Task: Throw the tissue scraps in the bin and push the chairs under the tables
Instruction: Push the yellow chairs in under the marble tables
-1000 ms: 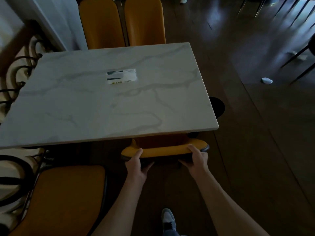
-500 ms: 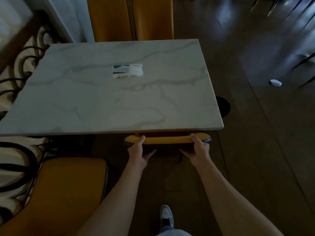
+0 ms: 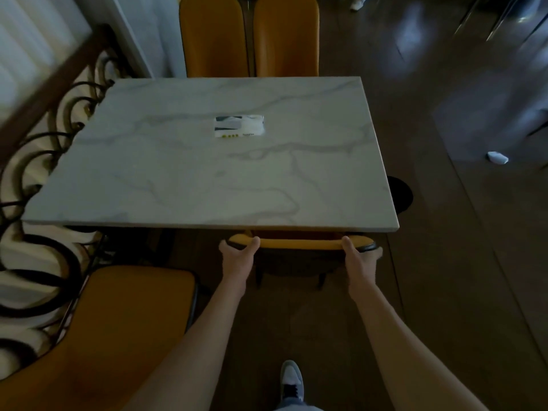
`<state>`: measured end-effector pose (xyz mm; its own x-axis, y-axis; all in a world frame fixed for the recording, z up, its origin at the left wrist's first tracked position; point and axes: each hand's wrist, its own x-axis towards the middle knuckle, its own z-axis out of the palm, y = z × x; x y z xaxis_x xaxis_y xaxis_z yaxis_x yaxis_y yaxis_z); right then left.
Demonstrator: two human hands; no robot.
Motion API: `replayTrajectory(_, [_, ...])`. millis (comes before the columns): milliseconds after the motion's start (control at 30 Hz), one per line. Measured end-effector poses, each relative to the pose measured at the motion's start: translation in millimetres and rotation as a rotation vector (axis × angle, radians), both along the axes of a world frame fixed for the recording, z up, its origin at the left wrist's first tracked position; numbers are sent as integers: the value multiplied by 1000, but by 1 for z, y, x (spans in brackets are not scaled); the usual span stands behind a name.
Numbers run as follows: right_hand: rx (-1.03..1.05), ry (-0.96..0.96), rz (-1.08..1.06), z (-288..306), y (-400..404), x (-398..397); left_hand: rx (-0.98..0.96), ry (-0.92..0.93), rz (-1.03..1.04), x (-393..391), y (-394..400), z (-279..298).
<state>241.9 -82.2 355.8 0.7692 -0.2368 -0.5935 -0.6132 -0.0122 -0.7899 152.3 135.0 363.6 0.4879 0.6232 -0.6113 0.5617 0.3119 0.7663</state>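
Observation:
An orange chair (image 3: 299, 243) stands tucked under the near edge of the white marble table (image 3: 178, 188); only the top of its backrest shows. My left hand (image 3: 238, 256) grips the left end of that backrest and my right hand (image 3: 357, 258) grips the right end. A second orange chair (image 3: 118, 327) stands pulled out at the near left. A white tissue scrap (image 3: 497, 157) lies on the dark floor to the right. A tissue packet (image 3: 238, 126) rests on the middle of the table.
Two more orange chairs (image 3: 213, 37) (image 3: 286, 37) stand at the table's far side. A black round object (image 3: 401, 195) sits on the floor by the table's right edge. A scrolled iron railing (image 3: 44, 149) runs along the left. My shoe (image 3: 292, 381) is below.
The chair has slid further under the table, so less of its backrest and none of its seat shows. Both hands have kept their grip and moved forward with it.

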Motion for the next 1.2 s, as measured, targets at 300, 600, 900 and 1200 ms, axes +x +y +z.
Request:
replayTrajectory(300, [-676,-553,609,42,32,-45,858,-116,-433,-51,9,54])
replayTrajectory(600, [-519,-885,1014,100,152,-136,1124,8,-169,-187,74,97])
replayTrajectory(900, [-196,-1092,1536,134,300,-327,1106,184,325,-423,130,129])
replayTrajectory(1200, [39,-1250,1917,135,379,-533,1074,431,711,-634,129,115])
